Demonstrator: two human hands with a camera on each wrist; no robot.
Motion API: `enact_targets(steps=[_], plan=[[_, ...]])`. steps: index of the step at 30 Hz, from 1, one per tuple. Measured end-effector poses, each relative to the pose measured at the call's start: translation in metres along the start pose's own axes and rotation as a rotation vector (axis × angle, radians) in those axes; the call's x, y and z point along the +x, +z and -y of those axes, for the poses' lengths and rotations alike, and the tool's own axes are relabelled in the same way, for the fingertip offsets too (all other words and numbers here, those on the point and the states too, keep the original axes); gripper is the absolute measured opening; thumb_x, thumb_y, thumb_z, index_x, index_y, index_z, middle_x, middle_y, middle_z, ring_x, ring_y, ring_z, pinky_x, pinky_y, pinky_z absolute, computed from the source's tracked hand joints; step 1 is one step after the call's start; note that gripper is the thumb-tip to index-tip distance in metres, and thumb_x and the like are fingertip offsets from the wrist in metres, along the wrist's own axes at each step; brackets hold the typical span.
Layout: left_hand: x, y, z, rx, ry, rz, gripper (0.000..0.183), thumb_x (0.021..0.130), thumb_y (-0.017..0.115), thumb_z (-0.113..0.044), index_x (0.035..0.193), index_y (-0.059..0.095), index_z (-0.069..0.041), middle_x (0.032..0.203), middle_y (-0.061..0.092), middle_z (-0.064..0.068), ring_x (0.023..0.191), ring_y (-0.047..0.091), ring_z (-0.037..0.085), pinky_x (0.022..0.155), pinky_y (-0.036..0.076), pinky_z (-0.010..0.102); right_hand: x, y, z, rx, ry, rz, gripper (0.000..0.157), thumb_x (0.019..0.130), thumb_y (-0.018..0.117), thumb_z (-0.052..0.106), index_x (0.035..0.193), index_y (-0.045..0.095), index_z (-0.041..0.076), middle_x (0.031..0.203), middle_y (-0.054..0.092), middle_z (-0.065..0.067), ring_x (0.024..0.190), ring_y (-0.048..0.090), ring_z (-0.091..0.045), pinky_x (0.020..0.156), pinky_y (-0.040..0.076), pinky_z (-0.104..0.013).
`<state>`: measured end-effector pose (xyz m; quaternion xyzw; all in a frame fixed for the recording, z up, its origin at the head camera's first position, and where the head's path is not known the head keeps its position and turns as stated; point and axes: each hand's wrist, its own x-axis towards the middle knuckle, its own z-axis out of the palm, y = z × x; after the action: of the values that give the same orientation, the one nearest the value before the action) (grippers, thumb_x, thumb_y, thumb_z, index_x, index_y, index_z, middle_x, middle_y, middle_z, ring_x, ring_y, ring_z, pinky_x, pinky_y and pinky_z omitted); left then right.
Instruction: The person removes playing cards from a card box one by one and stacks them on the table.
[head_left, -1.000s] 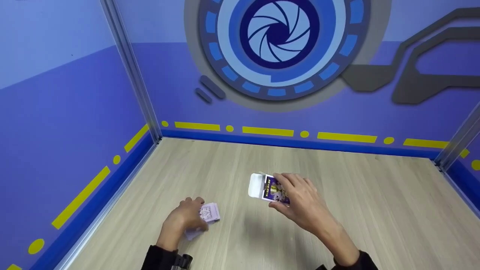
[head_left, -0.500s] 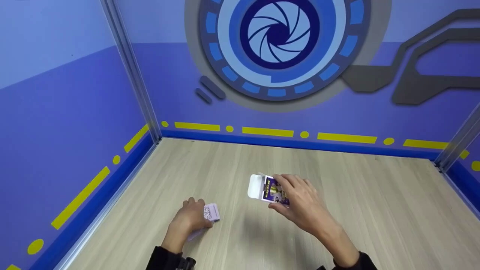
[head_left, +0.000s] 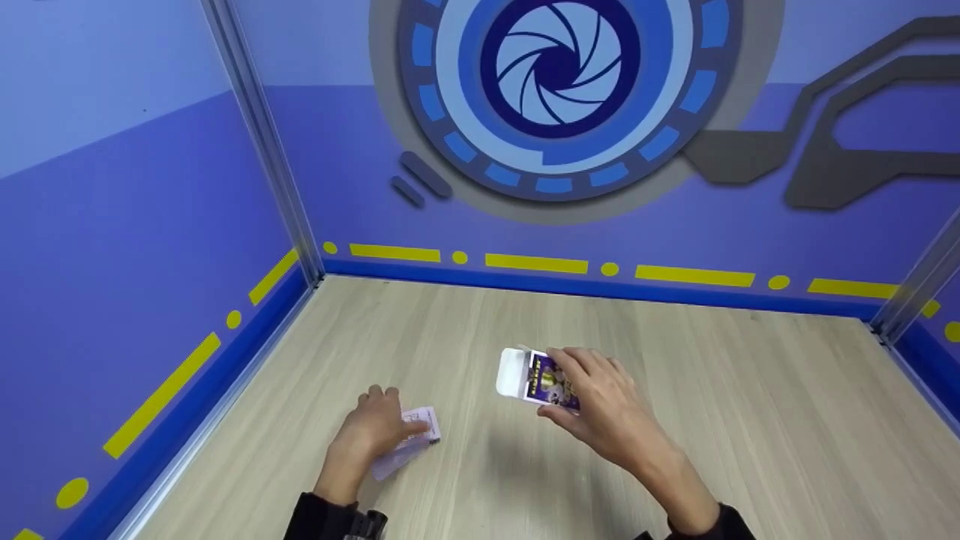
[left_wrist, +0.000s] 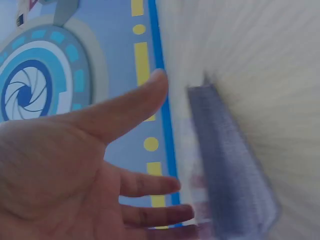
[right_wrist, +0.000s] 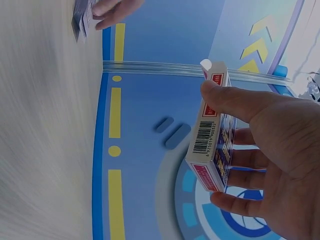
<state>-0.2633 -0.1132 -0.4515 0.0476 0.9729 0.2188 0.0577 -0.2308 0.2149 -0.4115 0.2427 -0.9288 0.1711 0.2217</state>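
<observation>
My right hand [head_left: 611, 401] holds a small card box [head_left: 551, 381] up off the table, thumb on one narrow side and fingers on the other. Its white end flap [head_left: 512, 373] hangs out toward the left, and a barcode [right_wrist: 204, 136] shows on its side in the right wrist view. To the left, my left hand [head_left: 371, 424] hovers at a stack of playing cards [head_left: 401, 454], fingers and thumb extended. The left wrist view has the deck [left_wrist: 230, 165] blurred beyond the fingertips; whether they touch it I cannot tell.
A light wood-grain table [head_left: 675, 360] lies beneath both hands. Blue printed walls [head_left: 420, 225] close off the back and the sides, with metal corner posts [head_left: 262, 142] where they meet.
My left hand goes slightly right over the cards, then back left, uncovering more of the stack. The right hand and the card box stay practically still.
</observation>
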Motion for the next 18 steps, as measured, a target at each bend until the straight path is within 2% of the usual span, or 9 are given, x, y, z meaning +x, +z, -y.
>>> enact_targets(steps=[3,6,9,11,13,15,18], plan=[[-0.002,-0.006,-0.008,0.016,0.089,-0.178,0.060,0.093,0.078,-0.034,0.132,0.061,0.008,0.123,0.061,0.025,0.115,0.060,0.042,0.090,0.053,0.054,0.000,0.000,0.000,0.007,-0.001,0.000,0.075,0.078,0.092,0.039,0.140,0.060,0.009,0.130,0.063,-0.009,0.119,0.060,-0.032,0.099,0.048,-0.056],[-0.003,-0.007,-0.022,-0.020,0.208,-0.387,0.030,0.093,0.079,-0.025,0.112,0.072,-0.003,0.106,0.069,0.011,0.098,0.067,0.028,0.078,0.056,0.044,0.000,0.001,-0.001,0.012,-0.005,-0.006,0.075,0.078,0.092,0.038,0.140,0.060,0.010,0.130,0.063,-0.009,0.119,0.060,-0.031,0.098,0.047,-0.056],[-0.006,-0.007,-0.039,-0.107,0.325,-0.526,0.010,0.093,0.079,-0.018,0.096,0.072,-0.010,0.090,0.068,0.001,0.083,0.066,0.016,0.071,0.055,0.036,-0.001,0.001,-0.001,0.017,-0.013,-0.017,0.076,0.077,0.093,0.037,0.140,0.060,0.009,0.130,0.063,-0.009,0.119,0.060,-0.031,0.098,0.047,-0.055],[-0.010,-0.005,-0.050,-0.184,0.393,-0.572,0.008,0.094,0.077,-0.016,0.091,0.071,-0.012,0.085,0.066,-0.003,0.078,0.064,0.011,0.068,0.054,0.031,-0.001,0.002,0.000,0.019,-0.020,-0.019,0.076,0.077,0.093,0.036,0.140,0.060,0.009,0.130,0.062,-0.009,0.119,0.060,-0.032,0.099,0.046,-0.054],[-0.013,-0.003,-0.060,-0.266,0.458,-0.590,0.007,0.095,0.076,-0.014,0.091,0.070,-0.012,0.083,0.066,-0.005,0.075,0.063,0.009,0.066,0.054,0.029,-0.002,0.003,0.001,0.017,-0.024,-0.015,0.076,0.077,0.093,0.036,0.140,0.060,0.009,0.130,0.062,-0.009,0.119,0.060,-0.031,0.100,0.046,-0.054],[-0.018,-0.001,-0.069,-0.346,0.510,-0.582,0.005,0.096,0.075,-0.011,0.094,0.070,-0.011,0.085,0.066,-0.006,0.076,0.062,0.007,0.066,0.055,0.028,-0.002,0.004,0.002,0.014,-0.025,-0.008,0.077,0.077,0.093,0.035,0.141,0.060,0.010,0.131,0.062,-0.009,0.120,0.059,-0.031,0.101,0.045,-0.054],[-0.023,0.002,-0.081,-0.462,0.565,-0.533,0.004,0.097,0.071,-0.007,0.100,0.070,-0.010,0.091,0.068,-0.004,0.080,0.063,0.008,0.068,0.056,0.029,-0.002,0.004,0.003,0.013,-0.022,-0.001,0.078,0.077,0.093,0.035,0.142,0.059,0.011,0.132,0.061,-0.009,0.121,0.058,-0.031,0.102,0.045,-0.055]])
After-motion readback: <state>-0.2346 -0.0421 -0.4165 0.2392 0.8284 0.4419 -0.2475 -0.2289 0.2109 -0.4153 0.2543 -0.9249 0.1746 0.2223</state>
